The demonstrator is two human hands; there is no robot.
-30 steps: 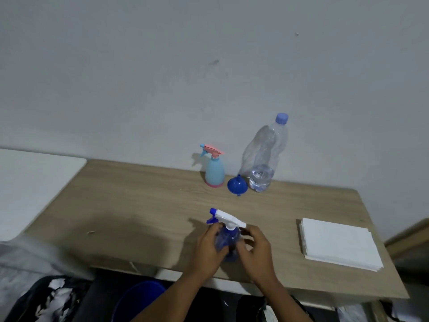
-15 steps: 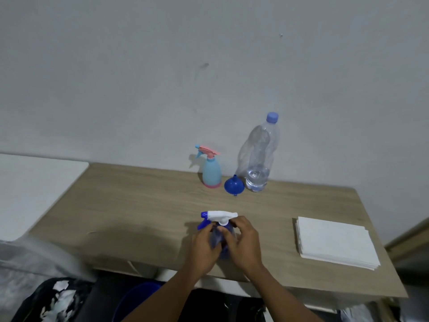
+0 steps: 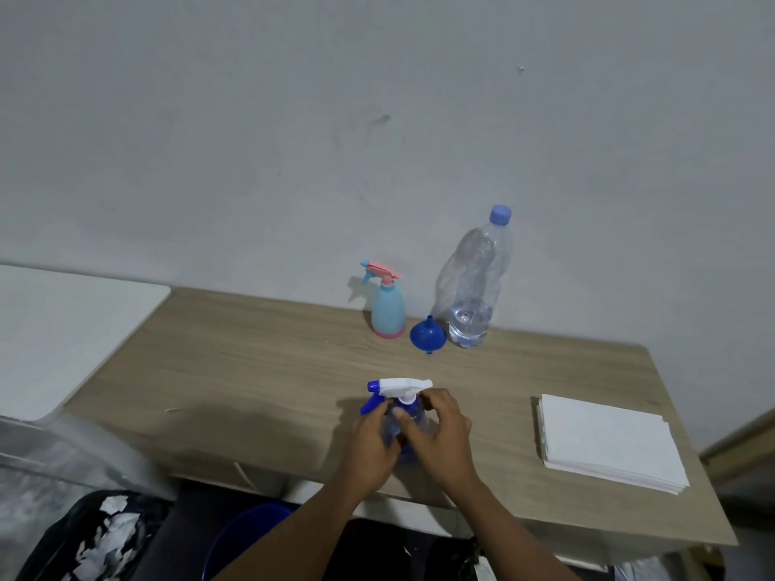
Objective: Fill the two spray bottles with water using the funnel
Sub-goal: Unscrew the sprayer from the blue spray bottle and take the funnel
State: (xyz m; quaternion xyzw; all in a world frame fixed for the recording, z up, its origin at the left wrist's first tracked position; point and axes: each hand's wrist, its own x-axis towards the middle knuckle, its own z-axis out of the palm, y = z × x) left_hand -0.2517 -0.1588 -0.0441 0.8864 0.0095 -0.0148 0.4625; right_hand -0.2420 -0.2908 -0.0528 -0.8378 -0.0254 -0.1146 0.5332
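A dark blue spray bottle (image 3: 403, 434) with a white and blue trigger head (image 3: 398, 387) stands near the front edge of the wooden table (image 3: 251, 371). My left hand (image 3: 369, 446) grips its body from the left. My right hand (image 3: 440, 438) curls round the neck and body from the right, just under the head. At the back stand a light blue spray bottle with a pink head (image 3: 388, 308), a blue funnel (image 3: 427, 335) lying mouth down, and a clear water bottle (image 3: 476, 287) with a blue cap and a little water at the bottom.
A stack of white paper (image 3: 608, 442) lies on the right of the table. A white surface (image 3: 63, 329) adjoins the table on the left. Below the front edge are a blue bucket (image 3: 247, 534) and a dark bag (image 3: 96, 534).
The trigger head has turned, its nozzle end swinging leftward. My right hand has shifted round the neck. The bottle stays in place.
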